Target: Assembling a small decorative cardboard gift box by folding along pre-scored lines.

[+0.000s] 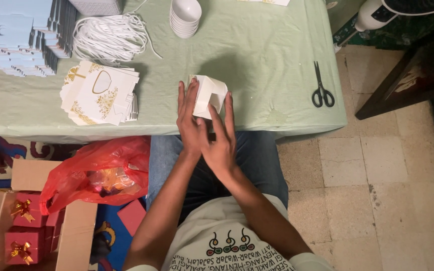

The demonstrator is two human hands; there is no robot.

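Observation:
A small white folded paper box stands on the pale green tablecloth near the front edge. My left hand presses flat against its left side, fingers straight and pointing away from me. My right hand crosses in front of the left, its fingers reaching up along the box's right and front side. Both hands hold the box between them.
A stack of flat white and gold box blanks lies left of the hands. Behind are white cords, stacked white bowls and light blue blanks. Black scissors lie right. A red plastic bag and a carton of red boxes sit on the floor.

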